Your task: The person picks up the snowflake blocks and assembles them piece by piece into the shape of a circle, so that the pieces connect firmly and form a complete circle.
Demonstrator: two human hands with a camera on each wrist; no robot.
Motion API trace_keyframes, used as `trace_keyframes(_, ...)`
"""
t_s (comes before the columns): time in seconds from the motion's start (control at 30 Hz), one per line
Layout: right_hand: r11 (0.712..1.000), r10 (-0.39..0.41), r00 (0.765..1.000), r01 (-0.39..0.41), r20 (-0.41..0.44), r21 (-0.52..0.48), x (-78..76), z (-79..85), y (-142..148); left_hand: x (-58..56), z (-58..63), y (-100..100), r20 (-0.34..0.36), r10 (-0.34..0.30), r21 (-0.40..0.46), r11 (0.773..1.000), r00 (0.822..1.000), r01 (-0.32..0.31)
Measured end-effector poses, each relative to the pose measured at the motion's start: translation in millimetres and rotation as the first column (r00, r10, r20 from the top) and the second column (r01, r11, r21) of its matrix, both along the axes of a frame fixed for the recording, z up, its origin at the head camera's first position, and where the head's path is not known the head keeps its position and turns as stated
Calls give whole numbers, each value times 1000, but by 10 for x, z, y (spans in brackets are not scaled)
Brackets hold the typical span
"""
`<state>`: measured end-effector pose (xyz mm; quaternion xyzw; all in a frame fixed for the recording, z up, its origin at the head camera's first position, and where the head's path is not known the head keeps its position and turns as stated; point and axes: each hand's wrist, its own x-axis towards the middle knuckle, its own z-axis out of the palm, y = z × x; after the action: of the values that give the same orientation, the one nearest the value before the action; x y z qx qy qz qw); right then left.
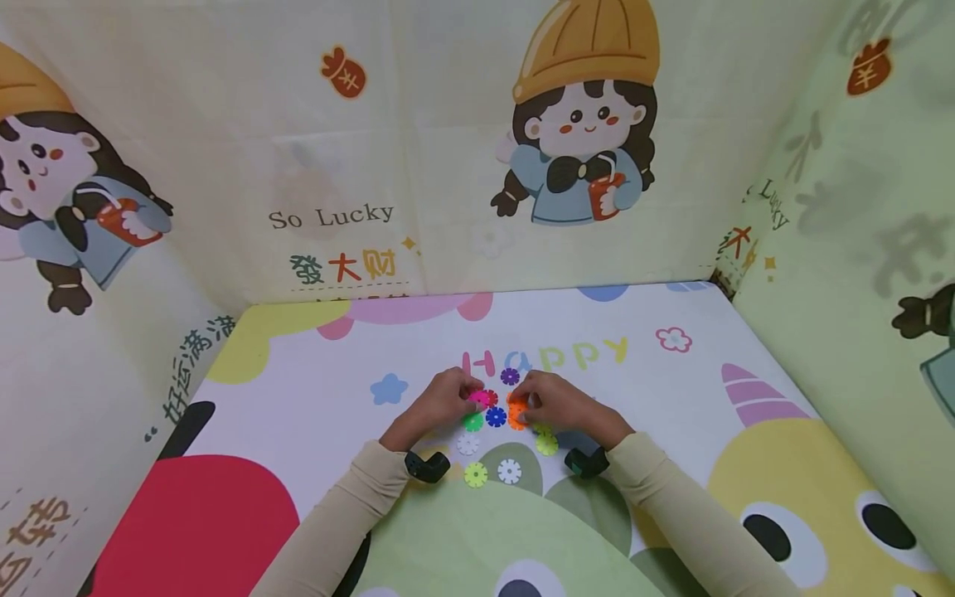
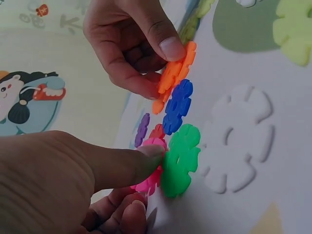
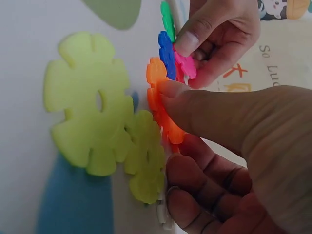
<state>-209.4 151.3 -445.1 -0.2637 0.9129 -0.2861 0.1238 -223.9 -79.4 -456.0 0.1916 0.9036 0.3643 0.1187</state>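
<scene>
My left hand (image 1: 445, 396) pinches a pink notched plastic disc (image 2: 146, 185) between thumb and fingers. Opposite it, my right hand (image 1: 561, 404) grips an orange notched disc (image 3: 171, 127) by its edge, and more orange plastic shows directly beside it. Between the hands lie a blue disc (image 1: 496, 417) and a red disc (image 1: 492, 398), the red one partly behind the pink. A green disc (image 2: 181, 161) is close to my left thumb. Farther back sits a purple disc (image 1: 510, 376). Fingers partly cover both held discs.
Yellow-green discs (image 1: 547, 444) lie by my right wrist, one overlapping another. Nearer me are a white disc (image 1: 510, 472) and another yellow-green disc (image 1: 476, 475); a second white disc (image 2: 239, 139) lies beside the green one. Printed cloth walls (image 1: 448, 166) enclose the patterned tabletop (image 1: 313, 423).
</scene>
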Motion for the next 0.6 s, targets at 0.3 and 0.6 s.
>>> trace_keyframes(0.3, 998, 12, 1000, -10, 20, -63, -21, 8, 25, -9, 24, -39, -13, 1, 38, 999, 1000, -1)
trace_keyframes(0.6, 992, -54, 998, 52, -15, -115, -15, 18, 19, 73, 73, -78, 7, 105, 156, 982, 994, -105)
